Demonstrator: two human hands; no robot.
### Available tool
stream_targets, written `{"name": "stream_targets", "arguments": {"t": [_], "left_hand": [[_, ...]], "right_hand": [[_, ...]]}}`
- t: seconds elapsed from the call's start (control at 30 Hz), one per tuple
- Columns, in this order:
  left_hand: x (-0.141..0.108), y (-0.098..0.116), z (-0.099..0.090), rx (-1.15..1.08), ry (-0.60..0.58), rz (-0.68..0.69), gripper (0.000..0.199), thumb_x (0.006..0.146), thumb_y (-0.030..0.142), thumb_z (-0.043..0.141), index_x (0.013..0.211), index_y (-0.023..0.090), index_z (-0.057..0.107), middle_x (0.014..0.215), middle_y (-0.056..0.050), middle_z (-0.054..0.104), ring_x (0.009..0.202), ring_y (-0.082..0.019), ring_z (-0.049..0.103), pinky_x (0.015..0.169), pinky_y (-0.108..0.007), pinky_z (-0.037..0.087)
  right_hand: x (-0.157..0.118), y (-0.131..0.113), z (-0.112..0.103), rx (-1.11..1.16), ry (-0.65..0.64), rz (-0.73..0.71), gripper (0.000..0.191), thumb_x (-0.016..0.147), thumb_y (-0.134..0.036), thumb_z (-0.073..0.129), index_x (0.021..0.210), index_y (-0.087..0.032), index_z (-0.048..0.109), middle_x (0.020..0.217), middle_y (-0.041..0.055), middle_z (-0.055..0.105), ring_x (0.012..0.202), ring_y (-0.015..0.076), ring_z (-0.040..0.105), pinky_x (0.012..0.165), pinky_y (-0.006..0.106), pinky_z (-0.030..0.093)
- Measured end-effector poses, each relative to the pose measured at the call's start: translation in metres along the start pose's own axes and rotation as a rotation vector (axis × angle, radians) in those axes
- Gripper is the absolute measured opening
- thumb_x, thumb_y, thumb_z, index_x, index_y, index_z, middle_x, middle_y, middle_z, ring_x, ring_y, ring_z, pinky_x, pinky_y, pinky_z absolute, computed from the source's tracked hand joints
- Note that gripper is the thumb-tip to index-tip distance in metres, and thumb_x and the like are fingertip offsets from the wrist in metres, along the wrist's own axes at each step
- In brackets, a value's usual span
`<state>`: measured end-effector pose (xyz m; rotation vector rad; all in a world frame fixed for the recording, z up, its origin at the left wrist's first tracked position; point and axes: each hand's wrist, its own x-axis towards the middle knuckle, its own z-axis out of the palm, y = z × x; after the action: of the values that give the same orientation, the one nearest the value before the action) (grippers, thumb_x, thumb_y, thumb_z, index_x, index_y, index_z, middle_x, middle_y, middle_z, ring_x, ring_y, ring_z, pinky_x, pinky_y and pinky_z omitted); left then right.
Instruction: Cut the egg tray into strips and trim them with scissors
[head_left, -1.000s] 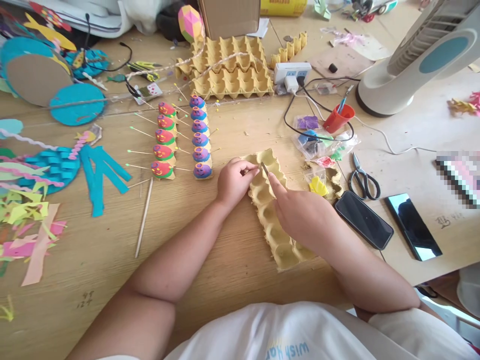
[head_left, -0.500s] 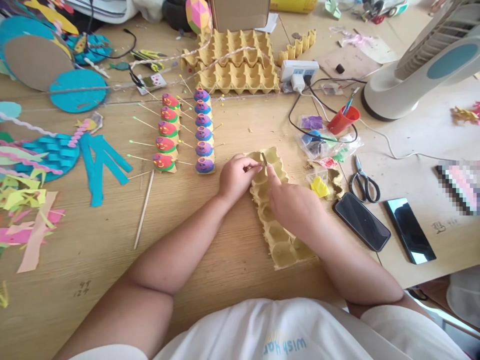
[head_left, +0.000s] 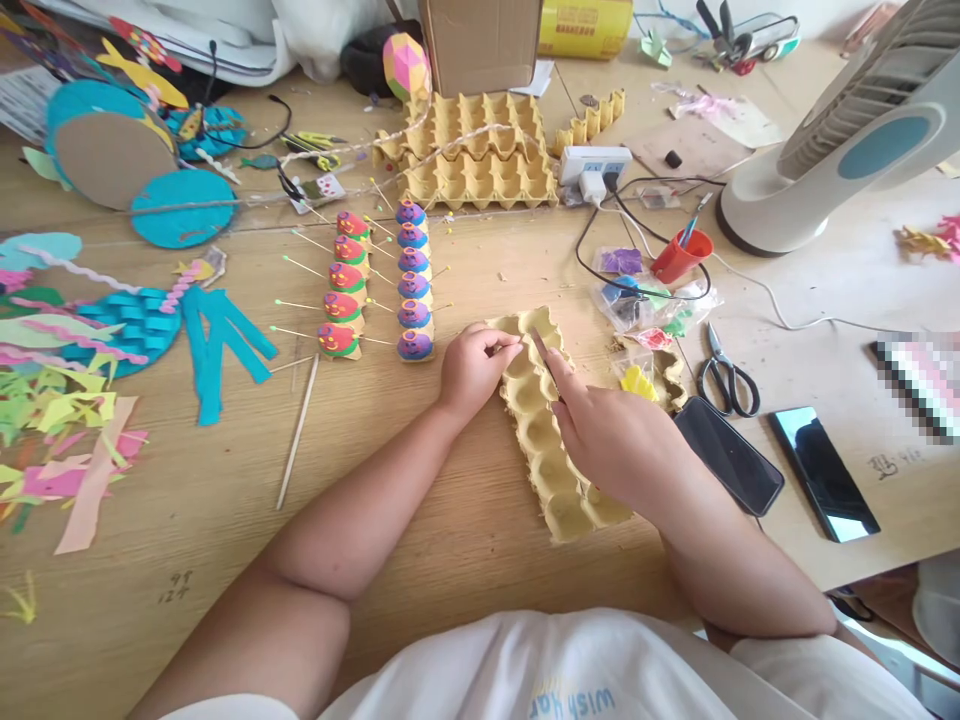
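A two-column strip of egg tray (head_left: 541, 430), yellowish cardboard with ragged edges, lies cup side up in front of me. My left hand (head_left: 476, 372) pinches its far left corner, thumb and forefinger closed on the rim. My right hand (head_left: 611, 430) reaches over the strip from the right, fingers closed round a thin dark knife (head_left: 541, 348) whose blade points at the far cups. The knife's handle is mostly hidden in the hand. Left of the strip stand a row of purple painted egg cups (head_left: 413, 285) and a row of red and green ones (head_left: 345, 278) with stick legs.
Larger egg trays (head_left: 480, 150) lie at the back. On the right are scissors (head_left: 726, 375), two phones (head_left: 823, 475), a red cup (head_left: 681, 256), a power strip (head_left: 595, 160) with cables and a fan (head_left: 832, 150). Blue paper crafts (head_left: 184, 208) and a wooden stick (head_left: 296, 432) lie left.
My right hand has drawn back a little toward me and right along the strip, so more of the knife shows. My left hand keeps its pinch. The whole view has shifted slightly.
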<state>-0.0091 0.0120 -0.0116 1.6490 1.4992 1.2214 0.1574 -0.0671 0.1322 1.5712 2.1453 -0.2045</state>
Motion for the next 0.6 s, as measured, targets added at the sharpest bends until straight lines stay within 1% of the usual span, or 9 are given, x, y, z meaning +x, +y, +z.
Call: {"name": "stream_targets", "arguments": {"t": [0.13, 0.27, 0.43, 0.6], "left_hand": [[0.001, 0.000, -0.001, -0.010, 0.002, -0.005, 0.007, 0.081, 0.016, 0.083, 0.085, 0.022, 0.085, 0.080, -0.001, 0.073, 0.073, -0.015, 0.063, 0.071, -0.028, 0.050], [0.002, 0.000, -0.001, -0.011, -0.009, -0.006, 0.007, 0.081, 0.017, 0.084, 0.085, 0.023, 0.085, 0.081, 0.000, 0.074, 0.074, -0.015, 0.063, 0.073, -0.028, 0.051], [0.002, 0.000, -0.001, -0.003, -0.018, -0.011, 0.007, 0.082, 0.016, 0.084, 0.086, 0.023, 0.085, 0.083, -0.001, 0.075, 0.075, -0.015, 0.063, 0.075, -0.029, 0.051], [0.002, 0.002, -0.002, 0.014, -0.027, -0.032, 0.007, 0.082, 0.017, 0.083, 0.085, 0.023, 0.085, 0.083, -0.001, 0.075, 0.075, -0.015, 0.063, 0.075, -0.029, 0.051]], "right_hand": [[0.006, -0.003, 0.007, -0.014, 0.014, -0.016, 0.069, 0.112, -0.027, 0.034, 0.175, -0.006, 0.013, 0.088, 0.0108, 0.080, 0.075, 0.0219, 0.075, 0.053, 0.032, 0.030], [0.009, -0.003, 0.010, -0.002, 0.007, -0.019, 0.072, 0.110, -0.026, 0.037, 0.175, -0.007, 0.011, 0.087, 0.0100, 0.079, 0.074, 0.0233, 0.075, 0.054, 0.032, 0.032], [0.009, -0.006, 0.012, -0.011, 0.016, -0.023, 0.071, 0.109, -0.024, 0.036, 0.175, -0.007, 0.014, 0.089, 0.0120, 0.079, 0.075, 0.0239, 0.076, 0.054, 0.030, 0.036], [0.016, -0.012, 0.018, -0.036, 0.021, -0.019, 0.080, 0.107, -0.024, 0.041, 0.174, -0.004, 0.003, 0.090, 0.0135, 0.080, 0.075, 0.0233, 0.077, 0.055, 0.028, 0.043]]}}
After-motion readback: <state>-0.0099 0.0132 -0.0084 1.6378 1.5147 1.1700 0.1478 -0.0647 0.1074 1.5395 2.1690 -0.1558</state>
